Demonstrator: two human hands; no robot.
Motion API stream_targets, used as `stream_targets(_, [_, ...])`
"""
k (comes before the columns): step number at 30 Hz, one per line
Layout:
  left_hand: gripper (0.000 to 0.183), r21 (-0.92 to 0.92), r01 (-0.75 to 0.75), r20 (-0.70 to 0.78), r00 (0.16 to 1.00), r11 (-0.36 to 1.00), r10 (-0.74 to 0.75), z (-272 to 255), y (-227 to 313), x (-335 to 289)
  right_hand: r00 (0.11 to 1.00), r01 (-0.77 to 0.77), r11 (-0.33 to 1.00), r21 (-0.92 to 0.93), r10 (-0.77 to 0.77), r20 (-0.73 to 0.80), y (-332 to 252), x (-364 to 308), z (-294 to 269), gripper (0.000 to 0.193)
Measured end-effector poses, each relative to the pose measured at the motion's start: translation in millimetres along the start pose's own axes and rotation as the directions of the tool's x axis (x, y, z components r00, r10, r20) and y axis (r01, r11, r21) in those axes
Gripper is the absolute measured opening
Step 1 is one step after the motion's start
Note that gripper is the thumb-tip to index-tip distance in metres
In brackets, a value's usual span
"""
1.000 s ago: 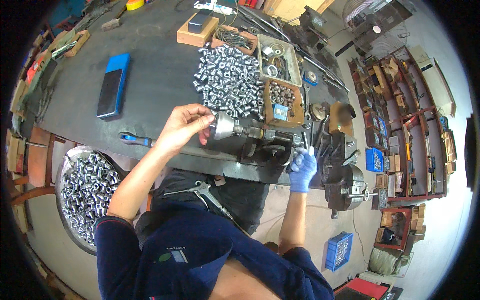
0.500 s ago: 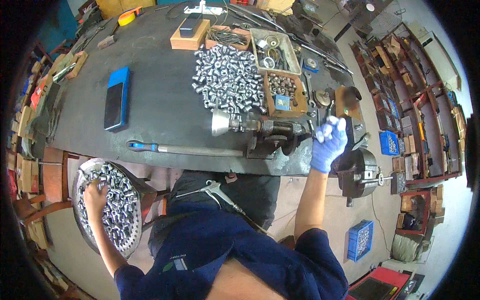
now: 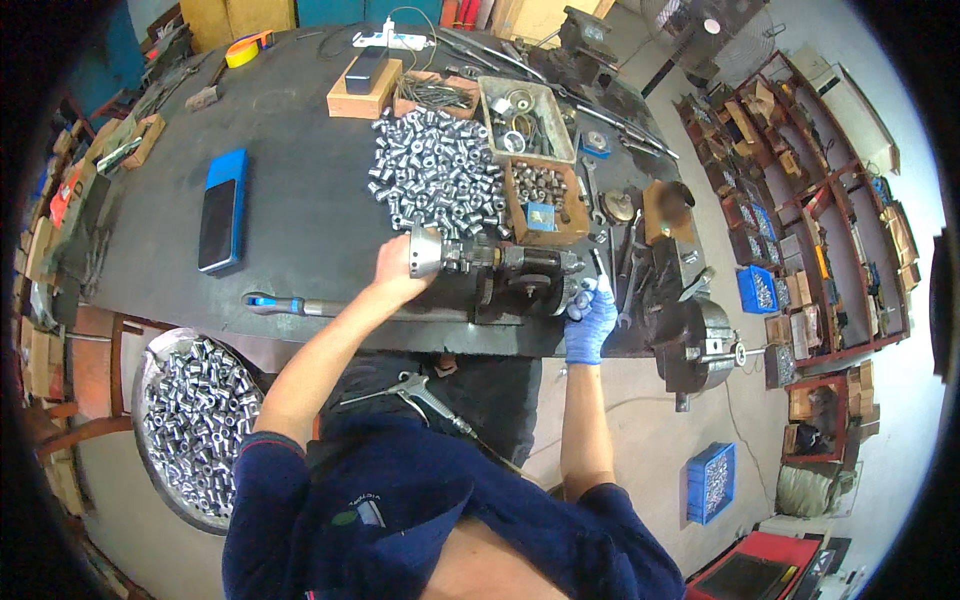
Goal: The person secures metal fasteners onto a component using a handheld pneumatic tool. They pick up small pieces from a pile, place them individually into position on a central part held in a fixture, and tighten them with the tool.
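My bare left hand [image 3: 394,266] is at the mouth of the silver cup-shaped guard [image 3: 425,252] on the left end of a bench-mounted spindle device [image 3: 525,265]. The guard hides its fingertips, so whether it holds a part does not show. On the other side, my right hand [image 3: 590,325], in a pale blue-white glove, is beside the device's round handwheel [image 3: 553,295]. Its fingers are curled around a slim metal tool [image 3: 599,263] that points up; its exact kind is unclear. Behind the device lies a heap of shiny metal fittings [image 3: 435,170].
A perforated metal pan [image 3: 150,400] of similar fittings stands at lower left. On the bench are a blue-handled bar [image 3: 350,307], a phone [image 3: 220,215], a parts tray [image 3: 560,150] and a vise [image 3: 690,345]. An air gun [image 3: 425,395] lies across my lap.
My left hand has moved from the pan of fittings up to the cup-shaped guard. My right hand has come left and down, closer to the handwheel, carrying the slim tool.
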State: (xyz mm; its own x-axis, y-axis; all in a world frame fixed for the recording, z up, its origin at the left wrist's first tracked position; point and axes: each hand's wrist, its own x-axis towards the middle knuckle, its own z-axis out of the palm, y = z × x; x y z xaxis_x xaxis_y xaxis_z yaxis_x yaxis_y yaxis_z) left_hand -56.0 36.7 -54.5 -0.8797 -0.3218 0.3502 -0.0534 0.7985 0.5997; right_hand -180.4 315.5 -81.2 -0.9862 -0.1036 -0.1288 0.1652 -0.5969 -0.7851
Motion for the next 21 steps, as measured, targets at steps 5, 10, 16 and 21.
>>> stream_targets(5, [0.015,0.017,-0.09,0.009,0.996,0.996,0.089,37,-24,-1,0.999,-0.009,1.0,0.023,0.008,0.048,-3,-10,-3,0.024])
stream_targets(10, [0.019,0.152,-0.126,0.194,0.976,0.98,0.095,25,-34,-22,0.999,-0.013,0.998,0.066,0.011,0.032,-2,-11,-5,0.024])
stream_targets(16, [0.019,0.183,-0.179,0.238,0.962,0.967,0.133,-8,-18,-31,0.987,-0.151,0.98,0.126,0.143,0.067,-3,-2,-3,0.035])
stream_targets(21, [0.011,-0.529,0.223,0.191,0.971,0.819,-0.141,-44,-12,-35,0.989,-0.145,0.987,0.069,0.147,-0.02,-6,3,10,0.035])
